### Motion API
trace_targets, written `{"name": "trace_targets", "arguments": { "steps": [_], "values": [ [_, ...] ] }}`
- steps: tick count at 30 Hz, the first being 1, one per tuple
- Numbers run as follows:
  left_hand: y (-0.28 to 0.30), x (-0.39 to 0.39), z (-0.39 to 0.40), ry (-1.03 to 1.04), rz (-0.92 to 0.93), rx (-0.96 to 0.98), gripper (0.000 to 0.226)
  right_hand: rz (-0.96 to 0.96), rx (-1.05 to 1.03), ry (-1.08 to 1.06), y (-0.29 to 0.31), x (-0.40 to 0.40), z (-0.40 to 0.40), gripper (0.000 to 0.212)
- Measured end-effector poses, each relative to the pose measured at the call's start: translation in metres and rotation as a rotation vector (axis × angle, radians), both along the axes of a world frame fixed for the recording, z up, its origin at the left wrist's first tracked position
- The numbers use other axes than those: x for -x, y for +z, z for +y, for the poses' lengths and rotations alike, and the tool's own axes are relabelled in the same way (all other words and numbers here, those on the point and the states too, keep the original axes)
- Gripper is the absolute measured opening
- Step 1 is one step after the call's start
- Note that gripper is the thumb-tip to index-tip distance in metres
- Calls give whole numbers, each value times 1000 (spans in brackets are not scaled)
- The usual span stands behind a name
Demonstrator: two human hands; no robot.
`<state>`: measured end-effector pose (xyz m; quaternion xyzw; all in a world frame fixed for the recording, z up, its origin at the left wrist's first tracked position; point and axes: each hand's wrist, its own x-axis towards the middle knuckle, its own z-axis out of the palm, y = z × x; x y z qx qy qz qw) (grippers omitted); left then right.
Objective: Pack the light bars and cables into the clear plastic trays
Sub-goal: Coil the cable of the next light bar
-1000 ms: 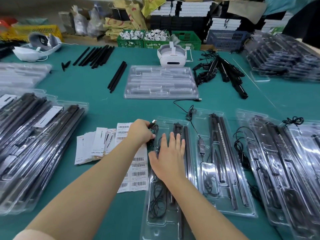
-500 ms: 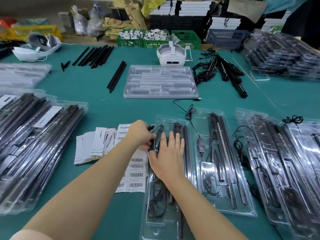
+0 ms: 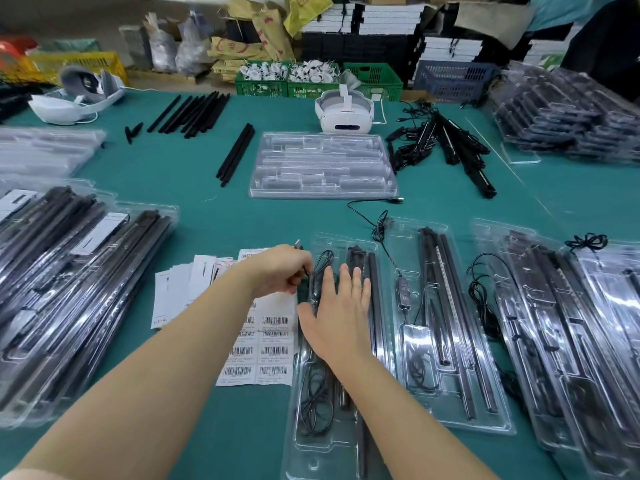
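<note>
Pinched in the left hand [image 3: 277, 270], a thin black cable [image 3: 320, 263] is being tucked into the clear plastic tray [image 3: 325, 441], steadied by the flat, spread right hand [image 3: 337, 317]; seating its plug comes next.

Bright, even light falls from overhead onto my green table [image 3: 194, 209], leaving only faint, soft shadows under my forearms. White glare streaks the clear plastic trays [image 3: 446, 327] along the near right edge and the stacked ones [image 3: 79, 292] at the left edge, washing out parts of what lies inside. The wide lens bows the table's far edge and stretches my arms toward the bottom corners. The centre is sharp; the far clutter [image 3: 263, 36] looks softer and dimmer.
</note>
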<state>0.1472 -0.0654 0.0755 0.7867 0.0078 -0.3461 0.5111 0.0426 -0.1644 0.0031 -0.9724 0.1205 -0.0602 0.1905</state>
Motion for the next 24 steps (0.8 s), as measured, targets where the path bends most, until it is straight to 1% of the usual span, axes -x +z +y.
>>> {"name": "trace_targets", "arguments": {
  "steps": [2, 4, 6, 8, 10, 12, 15, 17, 18, 20, 21, 24],
  "values": [
    [-2, 2, -3, 76, -57, -9, 11, -1, 11, 0, 0, 0, 0, 84],
    [-5, 3, -4, 146, -129, -31, 14, 1, 21, 0, 0, 0, 0, 82],
    [-8, 3, -2, 175, -148, -44, 18, 5, 30, 1, 0, -1, 1, 81],
    [-9, 5, -1, 160, -160, -96, 20, 11, 33, 1, 0, 0, 1, 81],
    [-10, 6, -2, 92, -221, -192, 19, 15, 30, 3, 0, 0, 1, 82],
    [-10, 7, -5, 16, -242, -264, 17, 15, 25, 6, 1, 0, 1, 82],
    [-6, 5, -12, -4, -242, -272, 19, 15, 29, 4, 1, 0, 1, 83],
    [-4, 2, -16, 30, -274, -279, 14, 14, 30, 4, 0, 0, 0, 82],
    [-4, 0, -16, 55, -293, -283, 14, 15, 31, 4, 0, 0, 1, 82],
    [-4, -2, -14, 139, -299, -268, 31, 14, 30, 2, 0, 0, 1, 82],
    [-4, -2, -14, 176, -285, -244, 33, 12, 29, 2, 1, 0, 1, 83],
    [-8, 0, -14, 218, -265, -177, 17, 9, 27, 2, 1, 0, 1, 83]
  ]
}}
